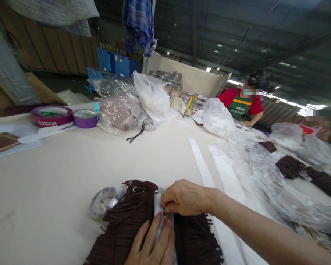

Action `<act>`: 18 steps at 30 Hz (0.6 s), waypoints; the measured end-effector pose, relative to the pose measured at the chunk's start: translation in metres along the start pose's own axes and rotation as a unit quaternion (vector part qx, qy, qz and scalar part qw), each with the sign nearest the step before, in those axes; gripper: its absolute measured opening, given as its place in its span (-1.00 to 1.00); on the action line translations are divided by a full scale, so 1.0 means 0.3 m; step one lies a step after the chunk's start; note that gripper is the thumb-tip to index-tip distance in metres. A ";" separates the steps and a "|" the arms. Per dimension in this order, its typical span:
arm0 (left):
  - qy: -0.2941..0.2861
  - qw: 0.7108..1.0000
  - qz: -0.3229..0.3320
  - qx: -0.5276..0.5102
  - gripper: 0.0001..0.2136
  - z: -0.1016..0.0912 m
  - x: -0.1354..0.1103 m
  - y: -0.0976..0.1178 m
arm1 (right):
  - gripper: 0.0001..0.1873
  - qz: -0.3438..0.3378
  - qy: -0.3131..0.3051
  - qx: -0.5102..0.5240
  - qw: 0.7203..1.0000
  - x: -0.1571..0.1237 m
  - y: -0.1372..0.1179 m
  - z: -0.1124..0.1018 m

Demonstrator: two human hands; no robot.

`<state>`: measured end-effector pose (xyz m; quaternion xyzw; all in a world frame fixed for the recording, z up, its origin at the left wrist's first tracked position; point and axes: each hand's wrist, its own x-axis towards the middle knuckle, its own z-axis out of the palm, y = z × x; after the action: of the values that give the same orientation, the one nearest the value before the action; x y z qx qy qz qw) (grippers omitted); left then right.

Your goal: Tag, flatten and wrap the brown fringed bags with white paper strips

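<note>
A dark brown fringed suede piece (127, 224) lies on the cream table (71, 165) right in front of me, with a strip of white paper (157, 206) across its middle. My left hand (154, 244) lies flat on the fringe and the paper, fingers stretched out. My right hand (184, 198) reaches in from the right, its fingers curled and pinching the paper's edge. A small roll of clear tape (103, 200) sits just left of the brown piece.
Purple tape rolls (53, 116) stand at the far left. Filled plastic bags (151, 97) are heaped at the back. Clear bags with more brown fringed pieces (289, 167) cover the right side, and white paper strips (200, 162) lie beside them. A person in a red shirt and green apron (241, 105) works beyond.
</note>
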<state>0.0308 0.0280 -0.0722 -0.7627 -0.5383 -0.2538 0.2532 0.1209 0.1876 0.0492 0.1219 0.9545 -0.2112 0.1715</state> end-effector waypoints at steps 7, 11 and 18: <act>0.000 1.000 -0.013 -0.021 -0.74 0.017 -0.007 0.011 | -0.83 0.067 0.001 0.085 0.994 0.020 0.023 -0.012; 0.002 1.000 -0.007 -0.009 -0.75 0.019 -0.014 0.005 | -0.74 0.068 0.022 0.117 0.991 0.039 0.062 0.011; 0.000 1.000 -0.013 -0.016 -0.72 0.012 -0.011 0.001 | -0.71 0.063 0.116 0.106 0.986 0.027 0.140 0.056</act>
<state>0.0306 0.0278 -0.0772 -0.7598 -0.5438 -0.2655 0.2376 0.1309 0.2184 0.0169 0.2226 0.9306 -0.2847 0.0583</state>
